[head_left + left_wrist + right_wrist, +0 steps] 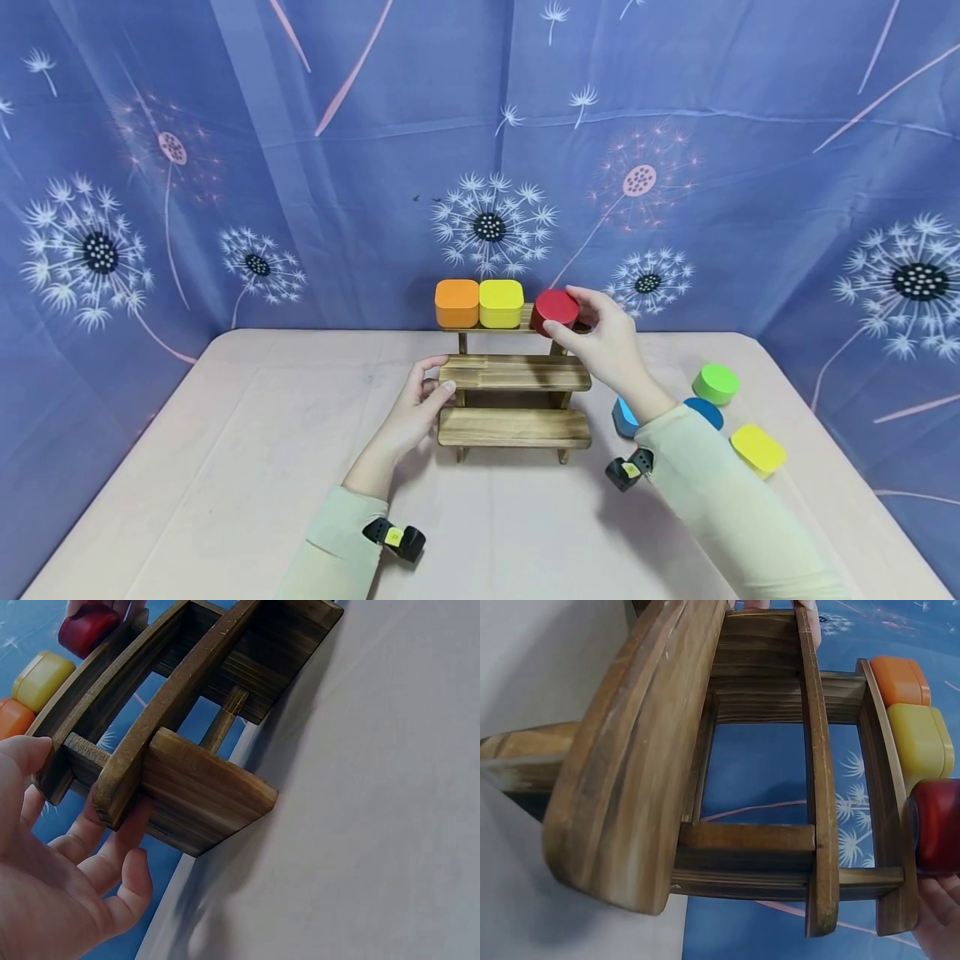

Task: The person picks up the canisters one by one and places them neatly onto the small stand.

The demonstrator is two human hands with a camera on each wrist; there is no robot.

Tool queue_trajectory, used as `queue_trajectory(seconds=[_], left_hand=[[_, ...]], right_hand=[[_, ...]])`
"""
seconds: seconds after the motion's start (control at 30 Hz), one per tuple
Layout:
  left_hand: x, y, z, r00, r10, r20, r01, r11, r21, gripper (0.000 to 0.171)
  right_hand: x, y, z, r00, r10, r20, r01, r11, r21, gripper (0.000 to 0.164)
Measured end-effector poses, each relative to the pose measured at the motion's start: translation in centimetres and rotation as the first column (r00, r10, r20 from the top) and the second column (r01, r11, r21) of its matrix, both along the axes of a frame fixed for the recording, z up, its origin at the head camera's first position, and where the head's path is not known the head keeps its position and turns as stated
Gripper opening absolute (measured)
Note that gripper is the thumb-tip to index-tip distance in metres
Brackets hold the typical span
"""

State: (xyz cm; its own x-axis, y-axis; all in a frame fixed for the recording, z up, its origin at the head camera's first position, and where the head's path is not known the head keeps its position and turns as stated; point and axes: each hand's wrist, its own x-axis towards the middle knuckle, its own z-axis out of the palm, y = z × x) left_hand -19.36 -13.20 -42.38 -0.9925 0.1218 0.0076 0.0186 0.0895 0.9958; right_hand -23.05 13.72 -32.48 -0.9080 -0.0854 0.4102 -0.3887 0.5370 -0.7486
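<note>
A three-tier wooden step shelf (514, 427) stands on the table. My left hand (412, 410) grips the left end of its middle tier, thumb at the front and fingers behind, as the left wrist view shows. On the top tier an orange rounded-square block (457, 303) and a yellow rounded-square block (501, 303) sit side by side at the left. My right hand (609, 340) pinches a red round block (556, 310) between thumb and fingers at the right part of that tier. In the right wrist view the red block (939, 825) is right beside the yellow one (921, 742).
Right of the shelf, on the pale tablecloth (225, 450), lie a green round block (717, 383), a dark blue round block (703, 412), a light blue block (624, 418) partly behind my right forearm, and a yellow block (758, 449). A blue dandelion-print curtain (360, 200) hangs behind.
</note>
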Motion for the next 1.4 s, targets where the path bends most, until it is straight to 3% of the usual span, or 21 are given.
queue_trajectory(seconds=[0.47, 0.77, 1.13, 1.4], left_hand=[[-0.1, 0.3, -0.1, 1.0, -0.011, 0.003, 0.011, 1.0, 0.01, 0.042], [-0.2, 0.2, -0.2, 1.0, -0.006, 0.004, 0.006, 1.0, -0.001, 0.042], [0.1, 0.0, 0.1, 1.0, -0.001, -0.005, 0.001, 1.0, -0.005, 0.044], [0.1, 0.2, 0.1, 1.0, 0.001, -0.011, -0.001, 1.0, -0.008, 0.043]], right_hand=[[-0.4, -1.0, -0.3, 0.995, -0.083, -0.047, 0.084, 0.996, 0.019, 0.062], [-0.2, -0.3, -0.6, 1.0, 0.002, 0.017, -0.004, 0.997, 0.075, 0.079], [-0.4, 0.2, -0.5, 0.998, 0.05, 0.03, -0.051, 0.997, 0.064, 0.065], [-0.4, 0.1, -0.6, 0.999, 0.032, 0.034, -0.033, 0.998, 0.05, 0.064]])
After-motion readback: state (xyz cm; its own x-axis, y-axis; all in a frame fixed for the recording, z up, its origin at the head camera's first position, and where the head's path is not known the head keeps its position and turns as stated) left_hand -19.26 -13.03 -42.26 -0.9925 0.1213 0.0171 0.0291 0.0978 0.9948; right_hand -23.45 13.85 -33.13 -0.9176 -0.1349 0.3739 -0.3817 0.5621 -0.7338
